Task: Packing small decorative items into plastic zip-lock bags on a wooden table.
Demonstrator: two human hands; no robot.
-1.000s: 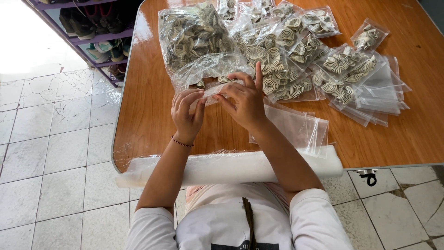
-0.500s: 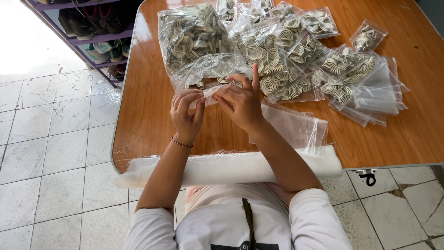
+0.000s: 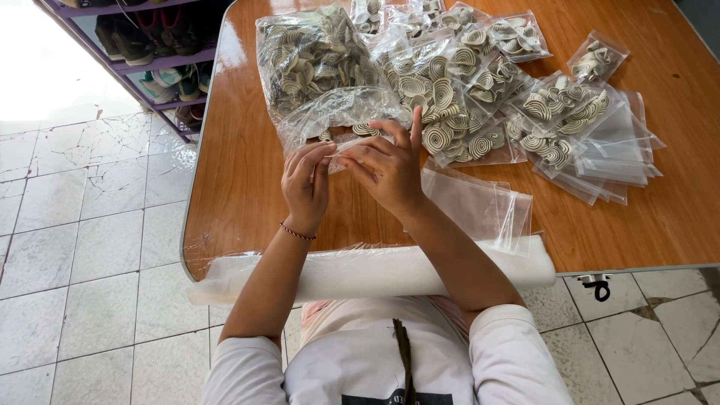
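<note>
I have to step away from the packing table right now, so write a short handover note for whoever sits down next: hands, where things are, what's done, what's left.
Left hand and right hand together pinch a small clear bag above the wooden table; what is inside it cannot be made out.
Big open bag of loose spiral pieces lies just beyond the hands.
Done: many small filled bags piled at centre and right.
Left: empty clear bags beside the right forearm, another stack at far right, plus the loose pieces in the big bag.
A white roll lies along the near table edge.
</note>
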